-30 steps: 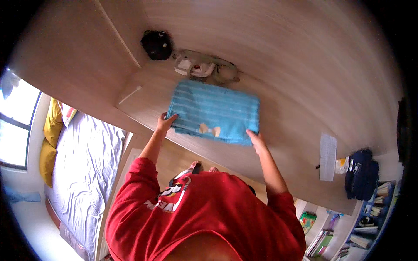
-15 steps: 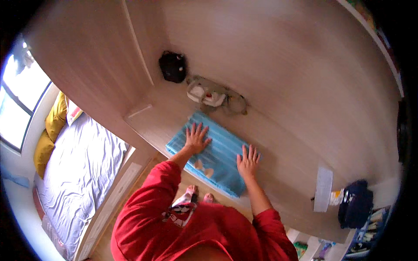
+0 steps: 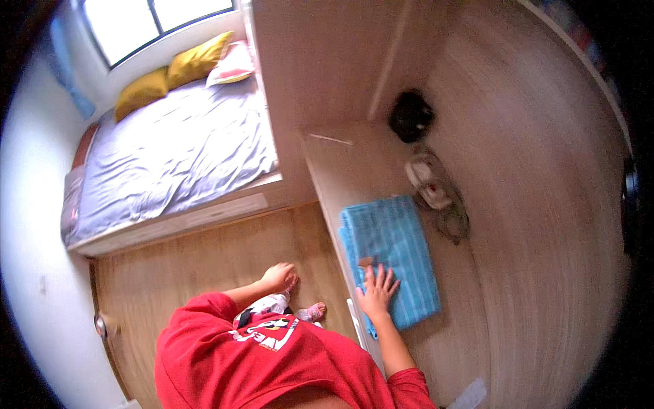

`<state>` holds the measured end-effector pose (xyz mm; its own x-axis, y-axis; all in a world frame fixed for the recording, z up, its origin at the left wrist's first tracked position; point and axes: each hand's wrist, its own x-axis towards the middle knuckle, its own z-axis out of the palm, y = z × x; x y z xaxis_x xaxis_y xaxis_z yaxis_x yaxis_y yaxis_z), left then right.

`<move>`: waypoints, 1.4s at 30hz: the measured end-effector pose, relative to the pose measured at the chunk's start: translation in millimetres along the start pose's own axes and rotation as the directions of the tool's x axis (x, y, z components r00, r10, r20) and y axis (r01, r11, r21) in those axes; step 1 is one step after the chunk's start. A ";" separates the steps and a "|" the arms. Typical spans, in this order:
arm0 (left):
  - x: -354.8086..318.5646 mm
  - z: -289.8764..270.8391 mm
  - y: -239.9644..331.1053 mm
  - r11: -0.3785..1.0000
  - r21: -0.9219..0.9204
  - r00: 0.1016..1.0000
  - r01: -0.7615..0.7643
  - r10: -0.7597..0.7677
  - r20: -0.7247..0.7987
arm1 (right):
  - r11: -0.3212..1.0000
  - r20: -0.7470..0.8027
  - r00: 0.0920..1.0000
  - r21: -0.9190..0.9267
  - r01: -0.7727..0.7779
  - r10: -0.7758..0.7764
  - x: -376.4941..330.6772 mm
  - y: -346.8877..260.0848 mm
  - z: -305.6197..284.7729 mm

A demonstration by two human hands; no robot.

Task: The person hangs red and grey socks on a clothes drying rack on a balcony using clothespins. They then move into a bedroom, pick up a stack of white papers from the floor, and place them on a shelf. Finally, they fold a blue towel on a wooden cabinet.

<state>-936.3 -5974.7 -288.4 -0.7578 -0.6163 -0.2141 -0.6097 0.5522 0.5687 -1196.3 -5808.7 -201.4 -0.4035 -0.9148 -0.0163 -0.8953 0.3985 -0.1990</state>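
Observation:
A folded blue striped cloth (image 3: 402,235) lies on the wooden desk-like surface to my right. My right hand (image 3: 378,294) rests flat on its near left part, fingers spread, holding nothing. A small tan patch shows on the cloth just beyond my fingertips. My left hand (image 3: 281,277) is off the cloth, over the floor in front of my body. Its fingers are loosely bent, with nothing visible in them.
Behind the cloth stand a clear bag with white things inside (image 3: 432,187) and a black item (image 3: 411,116). At far left is a bed (image 3: 177,150) with yellow pillows (image 3: 199,58). Wooden floor (image 3: 204,255) lies between bed and desk. A white object (image 3: 470,395) sits near the lower edge.
My left hand has lifted off the cloth and moved left over the floor. My right hand stays on the cloth, shifted toward its near left edge. The view has turned left toward the bed.

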 end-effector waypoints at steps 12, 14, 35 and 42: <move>-195.2 -17.4 -160.7 0.683 -0.355 0.668 0.639 -0.264 0.695 | 0.862 0.595 0.636 0.437 0.257 -0.491 78.1 -187.1 94.1; -217.8 -35.4 -183.2 0.532 -0.545 0.754 0.648 -0.342 0.562 | 0.781 0.795 0.260 0.375 0.499 -0.549 70.5 -220.6 143.2; -298.6 -41.9 -381.7 0.059 -0.918 0.617 0.393 -0.756 0.216 | 0.633 0.790 -0.312 0.611 0.476 -0.528 202.0 -473.3 320.8; -246.0 -158.8 -451.1 0.150 -0.831 0.587 0.536 -0.773 0.239 | 0.650 0.813 -0.350 0.582 0.489 -0.465 311.4 -568.7 343.8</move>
<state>-437.9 -6161.3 -366.1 -0.0293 -0.6545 -0.7555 -0.3045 -0.7140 0.6304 -747.9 -6342.8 -430.2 0.7112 0.0818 -0.6982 -0.6689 -0.2265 -0.7080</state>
